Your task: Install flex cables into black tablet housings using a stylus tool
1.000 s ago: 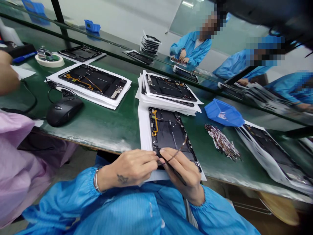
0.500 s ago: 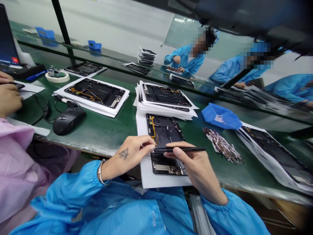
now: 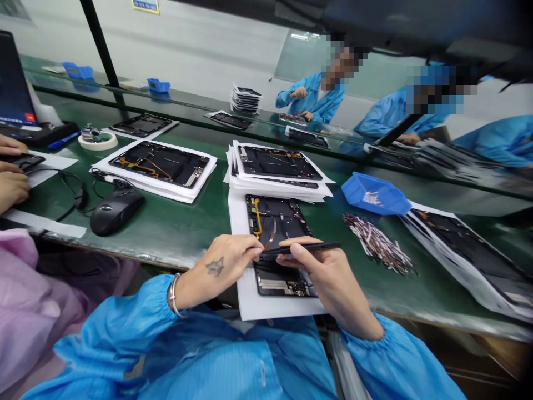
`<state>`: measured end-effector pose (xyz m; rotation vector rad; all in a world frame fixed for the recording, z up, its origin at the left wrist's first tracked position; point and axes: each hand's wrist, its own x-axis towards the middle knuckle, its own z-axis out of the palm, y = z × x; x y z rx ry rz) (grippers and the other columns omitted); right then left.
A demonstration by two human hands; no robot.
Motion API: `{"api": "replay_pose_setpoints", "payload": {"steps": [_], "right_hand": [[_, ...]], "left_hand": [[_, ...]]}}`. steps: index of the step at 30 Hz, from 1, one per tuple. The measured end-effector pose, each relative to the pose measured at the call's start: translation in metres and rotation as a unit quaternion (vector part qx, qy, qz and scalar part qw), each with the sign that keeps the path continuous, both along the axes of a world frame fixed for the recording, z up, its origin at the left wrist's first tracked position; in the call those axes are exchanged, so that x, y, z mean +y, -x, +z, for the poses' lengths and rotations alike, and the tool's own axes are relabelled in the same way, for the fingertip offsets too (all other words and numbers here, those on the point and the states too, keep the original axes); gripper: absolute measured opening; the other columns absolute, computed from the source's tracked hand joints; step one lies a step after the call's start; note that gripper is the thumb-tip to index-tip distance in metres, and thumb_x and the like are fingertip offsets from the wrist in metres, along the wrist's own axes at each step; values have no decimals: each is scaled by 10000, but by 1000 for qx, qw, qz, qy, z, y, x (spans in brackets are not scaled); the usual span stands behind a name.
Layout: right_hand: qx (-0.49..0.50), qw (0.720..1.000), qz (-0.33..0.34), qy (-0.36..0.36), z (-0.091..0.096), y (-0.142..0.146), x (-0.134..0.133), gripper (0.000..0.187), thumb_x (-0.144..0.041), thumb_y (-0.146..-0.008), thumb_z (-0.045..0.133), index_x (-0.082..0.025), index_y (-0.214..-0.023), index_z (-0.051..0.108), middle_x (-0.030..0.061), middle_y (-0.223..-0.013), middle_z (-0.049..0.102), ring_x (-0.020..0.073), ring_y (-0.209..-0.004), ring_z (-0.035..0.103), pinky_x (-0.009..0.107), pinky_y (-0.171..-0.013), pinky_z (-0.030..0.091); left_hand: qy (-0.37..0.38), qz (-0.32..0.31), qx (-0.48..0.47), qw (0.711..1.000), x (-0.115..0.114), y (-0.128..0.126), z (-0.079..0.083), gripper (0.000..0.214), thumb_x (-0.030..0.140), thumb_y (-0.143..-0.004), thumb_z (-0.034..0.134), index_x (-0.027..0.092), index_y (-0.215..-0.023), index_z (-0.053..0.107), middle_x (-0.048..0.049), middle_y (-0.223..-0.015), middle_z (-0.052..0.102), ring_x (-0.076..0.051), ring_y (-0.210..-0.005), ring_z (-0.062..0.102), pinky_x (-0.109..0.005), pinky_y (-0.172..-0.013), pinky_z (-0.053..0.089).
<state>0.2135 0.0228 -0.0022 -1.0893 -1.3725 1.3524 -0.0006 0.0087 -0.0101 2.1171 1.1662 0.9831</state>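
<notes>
A tablet housing (image 3: 281, 216) with black innards and an orange ribbon cable (image 3: 257, 219) lies on white paper (image 3: 275, 308) in front of me. My left hand (image 3: 227, 261) is closed in a pinch over its left side. A thin brownish flex cable (image 3: 272, 234) curves up from those fingertips. Black tweezers (image 3: 306, 250) lie nearly level in my right hand (image 3: 322, 272), held between thumb and fingers. Their tips reach my left fingertips, where the exact contact is hidden. Both hands cover the housing's middle.
Behind the housing is a stack of paper-backed housings (image 3: 278, 166); another stack (image 3: 162, 166) sits left, near a mouse (image 3: 116, 211). To the right are a blue bin (image 3: 372, 194), a pile of thin strips (image 3: 377, 244) and more housings (image 3: 470, 244). A co-worker's hands (image 3: 12, 172) are far left.
The flex cable now arches up visibly beside my left fingertips. The tweezers have tilted and shifted slightly left with my right hand. The camera view has moved a little.
</notes>
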Motion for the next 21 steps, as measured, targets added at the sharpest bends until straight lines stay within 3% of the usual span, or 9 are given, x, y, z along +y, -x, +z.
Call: {"api": "replay_pose_setpoints", "payload": {"steps": [8, 21], "right_hand": [[-8, 999, -20, -37, -3, 1, -1, 205, -422, -805, 790, -228, -871, 784, 11, -820, 745, 157, -716, 732, 213, -702, 599], [-28, 999, -3, -17, 1, 1, 3, 244, -438, -789, 797, -204, -854, 783, 35, -827, 742, 181, -712, 738, 238, -687, 612]], "left_hand": [[4, 1, -1, 1000, -2, -1, 4, 176, 178, -984, 519, 155, -857, 638, 24, -782, 660, -102, -683, 585, -201, -645, 379], [-10, -8, 47, 999, 0, 2, -5, 213, 231, -1018, 451, 179, -901, 621, 15, -828, 663, -123, -715, 592, -228, -665, 374]]}}
